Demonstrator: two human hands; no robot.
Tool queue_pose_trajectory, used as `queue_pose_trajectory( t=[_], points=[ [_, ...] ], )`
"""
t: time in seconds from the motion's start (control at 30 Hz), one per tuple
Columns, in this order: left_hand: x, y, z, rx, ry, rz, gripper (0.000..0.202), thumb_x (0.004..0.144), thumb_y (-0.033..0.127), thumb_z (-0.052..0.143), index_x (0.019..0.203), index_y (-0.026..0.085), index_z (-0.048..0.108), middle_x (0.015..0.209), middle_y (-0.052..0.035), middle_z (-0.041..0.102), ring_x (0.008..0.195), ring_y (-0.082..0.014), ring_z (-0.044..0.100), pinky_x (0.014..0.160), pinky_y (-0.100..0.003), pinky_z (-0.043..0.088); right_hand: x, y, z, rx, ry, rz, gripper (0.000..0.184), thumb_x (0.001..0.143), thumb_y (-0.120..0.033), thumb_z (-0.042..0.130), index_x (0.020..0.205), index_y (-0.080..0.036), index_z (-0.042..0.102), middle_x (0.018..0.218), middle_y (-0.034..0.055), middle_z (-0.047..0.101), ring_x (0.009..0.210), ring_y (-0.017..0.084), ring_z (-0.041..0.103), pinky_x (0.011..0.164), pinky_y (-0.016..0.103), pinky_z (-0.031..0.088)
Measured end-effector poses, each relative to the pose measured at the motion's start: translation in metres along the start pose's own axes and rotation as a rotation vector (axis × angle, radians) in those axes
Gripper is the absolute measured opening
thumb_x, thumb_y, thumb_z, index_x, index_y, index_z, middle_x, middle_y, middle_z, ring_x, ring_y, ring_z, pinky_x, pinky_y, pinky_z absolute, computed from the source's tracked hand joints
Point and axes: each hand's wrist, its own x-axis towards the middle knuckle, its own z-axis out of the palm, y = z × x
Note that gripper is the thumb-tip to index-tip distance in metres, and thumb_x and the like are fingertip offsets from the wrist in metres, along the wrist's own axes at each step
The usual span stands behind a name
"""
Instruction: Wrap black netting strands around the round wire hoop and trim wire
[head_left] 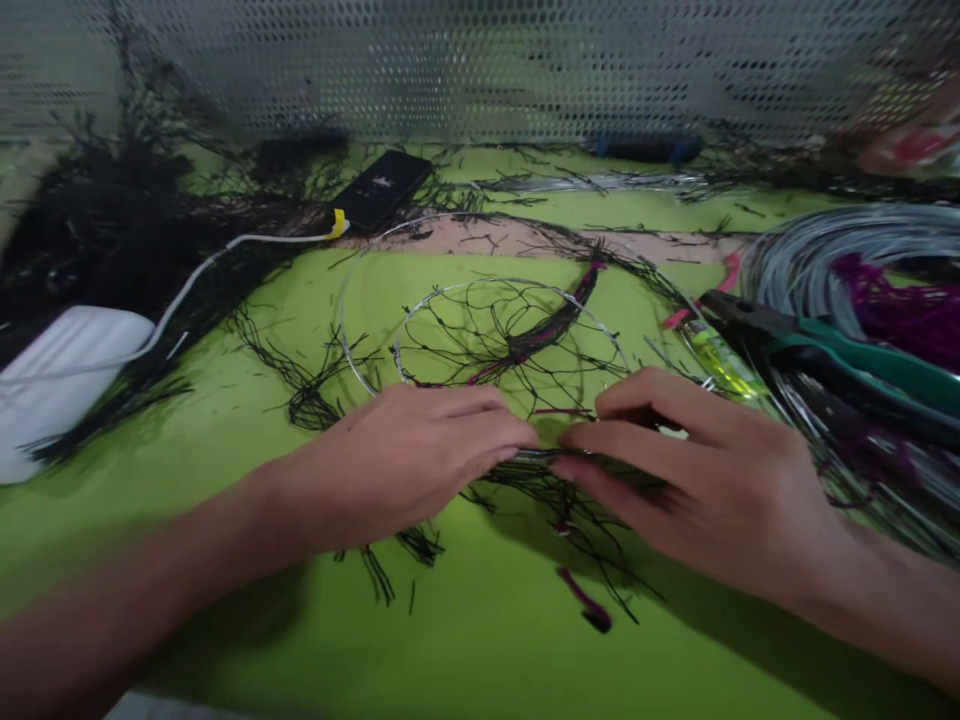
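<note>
A thin wire hoop (431, 292) with black cord netting (480, 315) strung across it lies in front of me on the green table. My left hand (420, 455) is closed, its fingers pinching the near edge of the hoop, where wire and black cords run together. From the other side, my right hand (705, 480) pinches the same edge between thumb and fingers, a short gap from the left. A bundle of black and purple cord (559, 320) rises from the net's middle. Loose black cord ends hang below both hands. My fingers partly hide the gripped stretch.
Green-handled pliers (847, 350), a yellow lighter-like object (724, 360) and coiled grey wire (795, 250) lie at right. A black phone (386, 188) with a white cable (202, 270), a white block (75, 370) and heaped black cords (97, 220) are at left. A perforated metal panel (480, 70) stands behind.
</note>
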Motion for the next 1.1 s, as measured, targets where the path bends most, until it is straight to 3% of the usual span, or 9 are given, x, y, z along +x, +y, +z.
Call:
queue_pose_trajectory(
  t=[0.33,0.5,0.73,0.87,1.1],
  points=[
    [0.002,0.005,0.01,-0.074,0.087,-0.134,0.013,0.101,0.022,0.06,0.107,0.019,0.071,0.092,0.0014,0.075,0.078,-0.0109,0.069,0.072,-0.022,0.05,0.003,-0.001,0.0,-0.072,0.045,-0.035,0.003,0.091,-0.016,0.07,0.093,-0.016,0.068,0.083,0.0066,0.07,0.07,0.016,0.065,0.062,0.03,0.052],
    [0.002,0.008,0.011,-0.075,0.13,-0.157,0.013,0.102,0.025,0.06,0.103,0.021,0.071,0.089,0.0028,0.078,0.076,-0.0114,0.072,0.07,-0.022,0.05,0.002,-0.003,-0.001,-0.123,0.057,-0.034,0.007,0.09,-0.015,0.071,0.089,-0.017,0.065,0.081,0.0058,0.069,0.071,0.016,0.065,0.064,0.03,0.052],
    [0.002,0.014,0.008,-0.17,0.097,-0.344,0.007,0.097,0.03,0.067,0.1,0.023,0.066,0.088,0.0082,0.079,0.073,-0.0108,0.075,0.063,-0.02,0.051,0.002,-0.002,-0.001,-0.135,0.055,-0.054,0.008,0.092,-0.015,0.069,0.085,-0.016,0.064,0.081,0.0056,0.069,0.07,0.016,0.065,0.063,0.03,0.052],
    [0.001,0.014,0.012,-0.11,0.11,-0.319,0.009,0.1,0.029,0.063,0.097,0.023,0.069,0.082,0.006,0.078,0.066,-0.0105,0.071,0.06,-0.021,0.05,0.003,-0.002,0.0,-0.146,0.049,-0.047,0.006,0.092,-0.015,0.068,0.087,-0.016,0.066,0.082,0.0064,0.071,0.066,0.016,0.065,0.059,0.03,0.05],
    [0.0,0.008,0.018,-0.047,0.111,-0.195,0.018,0.104,0.026,0.055,0.096,0.019,0.07,0.082,0.0015,0.075,0.068,-0.0116,0.068,0.063,-0.022,0.049,0.002,-0.002,0.004,-0.139,0.017,-0.029,0.001,0.094,-0.017,0.067,0.094,-0.016,0.066,0.088,0.0072,0.074,0.063,0.017,0.065,0.054,0.032,0.048]
  ],
)
